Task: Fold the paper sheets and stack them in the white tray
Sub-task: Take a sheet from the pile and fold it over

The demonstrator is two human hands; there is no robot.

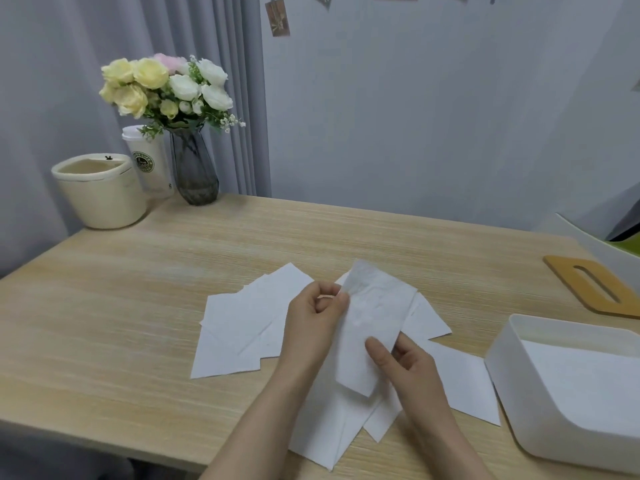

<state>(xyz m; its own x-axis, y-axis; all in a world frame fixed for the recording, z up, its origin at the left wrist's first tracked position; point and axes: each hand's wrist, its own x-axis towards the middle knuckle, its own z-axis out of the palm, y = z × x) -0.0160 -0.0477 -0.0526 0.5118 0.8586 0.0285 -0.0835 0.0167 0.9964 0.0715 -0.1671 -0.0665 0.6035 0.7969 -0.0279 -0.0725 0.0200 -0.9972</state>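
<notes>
Nearest, loose sheets [332, 427] lie fanned and overlapping on the table [104, 341], from 6 o'clock up toward the centre. Just above them both hands hold one sheet [372, 320] lifted off the pile. The right hand [408, 362], at 5 o'clock of that sheet, pinches its lower part, thumb on the near face and the other fingers curled behind. The left hand [313, 318], at 9 o'clock of it, has its fingers curled in and pinches the sheet's left edge near the top.

The sheet looks thin, limp and a little crinkled, so it is likely very light, floppy and easy to tear or crease crookedly. Judging by that, it is best taken at edges or corners with a light pinch from both hands and kept slightly taut while the edges are matched. Smooth sheets will probably slide over one another, so lifting one could drag its neighbours.

At 3 o'clock stands the tray [502, 386], its near wall just beside the rightmost sheet; something white lies inside, and I cannot tell whether it is folded paper. Farther, at 2 o'clock, lies a wooden lid [568, 271]. Farthest, at 10 o'clock, stand a bin [100, 202], a cup [152, 168] and a vase [194, 168] of flowers
</notes>
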